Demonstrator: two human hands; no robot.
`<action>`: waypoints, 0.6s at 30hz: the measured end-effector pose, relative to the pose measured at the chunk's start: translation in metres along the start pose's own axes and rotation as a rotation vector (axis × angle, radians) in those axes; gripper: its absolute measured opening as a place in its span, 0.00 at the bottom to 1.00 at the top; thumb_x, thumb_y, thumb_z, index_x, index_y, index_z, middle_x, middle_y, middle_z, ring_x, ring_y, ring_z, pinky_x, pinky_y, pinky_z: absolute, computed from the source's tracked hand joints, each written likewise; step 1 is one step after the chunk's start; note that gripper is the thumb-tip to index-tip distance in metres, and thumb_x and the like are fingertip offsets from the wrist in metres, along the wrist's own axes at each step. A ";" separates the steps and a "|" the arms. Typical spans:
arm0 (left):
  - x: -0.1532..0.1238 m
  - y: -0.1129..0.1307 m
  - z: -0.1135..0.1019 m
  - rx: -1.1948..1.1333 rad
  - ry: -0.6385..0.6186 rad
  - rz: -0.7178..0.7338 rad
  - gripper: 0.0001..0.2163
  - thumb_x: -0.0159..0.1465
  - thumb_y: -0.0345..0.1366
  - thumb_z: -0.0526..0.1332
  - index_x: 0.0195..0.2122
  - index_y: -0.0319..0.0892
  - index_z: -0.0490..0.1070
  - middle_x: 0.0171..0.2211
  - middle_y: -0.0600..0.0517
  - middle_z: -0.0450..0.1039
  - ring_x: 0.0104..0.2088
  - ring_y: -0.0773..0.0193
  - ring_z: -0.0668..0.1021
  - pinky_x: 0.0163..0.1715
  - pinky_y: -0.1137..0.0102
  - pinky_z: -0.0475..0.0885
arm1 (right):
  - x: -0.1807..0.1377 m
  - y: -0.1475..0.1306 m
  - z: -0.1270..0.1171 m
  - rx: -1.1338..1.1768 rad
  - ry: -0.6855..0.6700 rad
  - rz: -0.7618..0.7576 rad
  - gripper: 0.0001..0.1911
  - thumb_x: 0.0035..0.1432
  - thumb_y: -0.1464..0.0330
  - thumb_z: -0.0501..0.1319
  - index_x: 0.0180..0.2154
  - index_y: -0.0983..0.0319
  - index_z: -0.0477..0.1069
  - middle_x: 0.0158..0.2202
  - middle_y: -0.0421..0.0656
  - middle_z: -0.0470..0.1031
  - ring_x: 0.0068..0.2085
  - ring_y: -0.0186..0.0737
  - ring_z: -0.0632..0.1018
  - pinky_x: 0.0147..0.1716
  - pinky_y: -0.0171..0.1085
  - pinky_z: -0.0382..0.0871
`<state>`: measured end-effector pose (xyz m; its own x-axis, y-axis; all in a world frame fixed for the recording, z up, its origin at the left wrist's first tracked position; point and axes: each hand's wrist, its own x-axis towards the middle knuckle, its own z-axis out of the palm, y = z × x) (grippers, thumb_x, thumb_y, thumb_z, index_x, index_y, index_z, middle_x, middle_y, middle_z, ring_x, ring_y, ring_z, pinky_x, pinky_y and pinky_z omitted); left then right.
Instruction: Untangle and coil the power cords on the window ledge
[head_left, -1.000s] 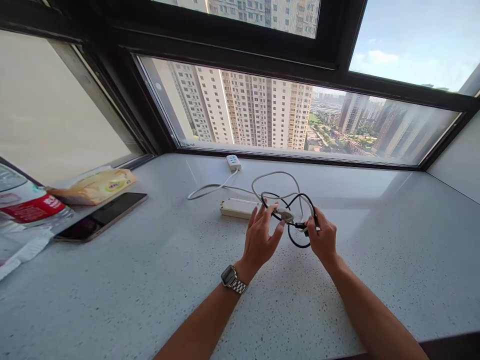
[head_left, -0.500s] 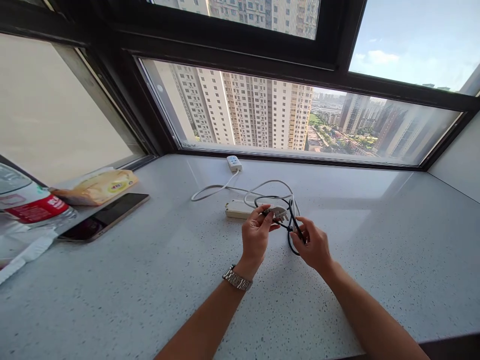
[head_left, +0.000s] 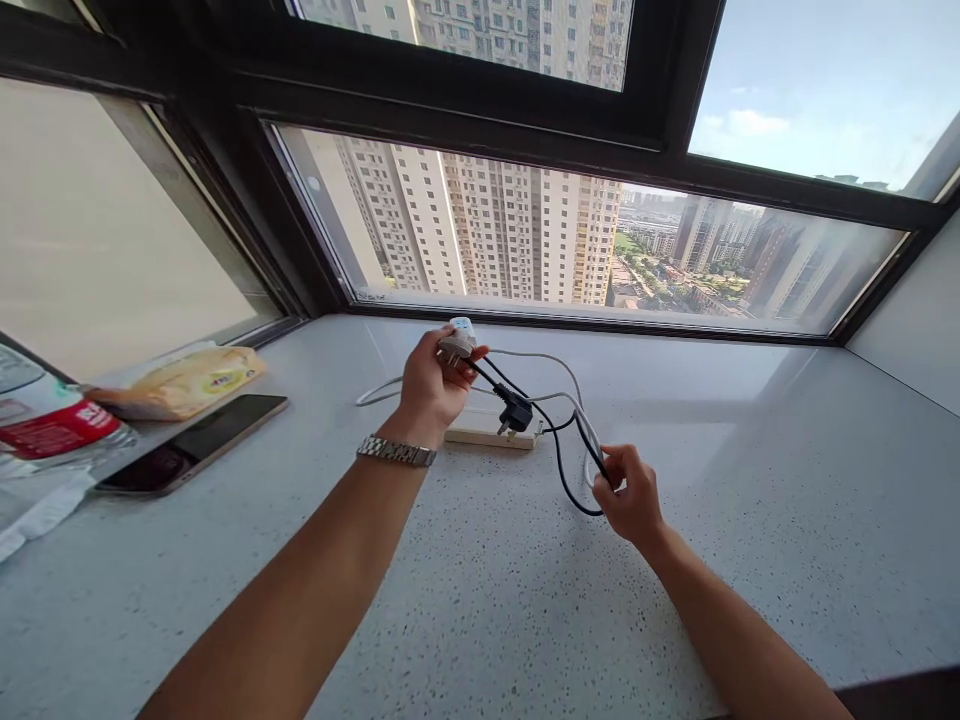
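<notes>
My left hand [head_left: 433,385], raised near the window, is closed around a white plug [head_left: 454,346] whose metal prongs point down. Just behind it shows a small white box with blue marks [head_left: 463,326], partly hidden. A black plug [head_left: 515,410] hangs from its cord to the right of that hand, prongs downward, in front of a white power strip [head_left: 489,438]. My right hand [head_left: 630,495] pinches a black cord [head_left: 560,470] and a white cord [head_left: 587,430] together. Both cords loop loosely between my hands.
On the left of the speckled white sill [head_left: 450,600] lie a dark phone [head_left: 195,445], a yellow tissue pack [head_left: 184,382] and a bottle with a red label [head_left: 56,425]. Crumpled white plastic [head_left: 37,505] sits beside them. A dark window frame [head_left: 600,325] borders the back.
My left hand has moved left and away from me with the white plug, stretching the cords. The black plug now hangs free in view. My right hand has stayed nearly in place.
</notes>
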<state>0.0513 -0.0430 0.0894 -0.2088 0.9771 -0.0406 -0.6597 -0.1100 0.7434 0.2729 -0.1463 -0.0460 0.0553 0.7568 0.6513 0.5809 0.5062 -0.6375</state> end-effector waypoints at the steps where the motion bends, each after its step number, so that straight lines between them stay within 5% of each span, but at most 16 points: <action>1: 0.005 0.006 0.014 0.021 -0.040 0.004 0.06 0.59 0.31 0.56 0.24 0.41 0.63 0.15 0.57 0.66 0.22 0.68 0.78 0.10 0.82 0.58 | -0.002 -0.003 0.002 -0.010 -0.049 -0.068 0.11 0.49 0.71 0.54 0.38 0.61 0.64 0.23 0.36 0.67 0.22 0.32 0.68 0.23 0.31 0.63; 5: 0.000 -0.001 0.073 0.121 -0.285 0.027 0.02 0.59 0.30 0.57 0.29 0.40 0.66 0.19 0.56 0.69 0.24 0.66 0.79 0.17 0.78 0.68 | -0.008 -0.019 0.014 -0.064 -0.280 -0.270 0.14 0.51 0.73 0.53 0.41 0.61 0.67 0.30 0.43 0.75 0.32 0.38 0.73 0.31 0.34 0.66; 10: -0.057 -0.076 0.121 0.195 -0.617 -0.066 0.03 0.58 0.30 0.59 0.31 0.39 0.64 0.23 0.54 0.71 0.24 0.68 0.77 0.26 0.72 0.73 | -0.009 -0.023 0.020 -0.169 -0.518 -0.279 0.19 0.56 0.71 0.53 0.50 0.60 0.65 0.45 0.47 0.74 0.44 0.44 0.73 0.41 0.41 0.68; 14: -0.092 -0.137 0.124 0.325 -0.792 -0.183 0.09 0.56 0.36 0.62 0.29 0.40 0.62 0.20 0.56 0.67 0.21 0.69 0.75 0.19 0.77 0.65 | -0.010 -0.019 0.021 -0.213 -0.582 -0.240 0.22 0.56 0.70 0.54 0.54 0.61 0.64 0.52 0.49 0.70 0.53 0.49 0.70 0.50 0.46 0.64; 18: -0.082 -0.158 0.103 0.495 -0.860 -0.281 0.06 0.53 0.29 0.60 0.26 0.40 0.60 0.20 0.57 0.64 0.25 0.66 0.77 0.20 0.76 0.66 | -0.013 -0.023 0.024 -0.193 -0.565 -0.224 0.28 0.58 0.67 0.54 0.60 0.62 0.55 0.59 0.49 0.63 0.59 0.49 0.63 0.57 0.48 0.59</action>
<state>0.2464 -0.0868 0.0442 0.6224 0.7774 0.0911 -0.1928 0.0394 0.9805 0.2390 -0.1577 -0.0491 -0.4912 0.7692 0.4087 0.6674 0.6339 -0.3910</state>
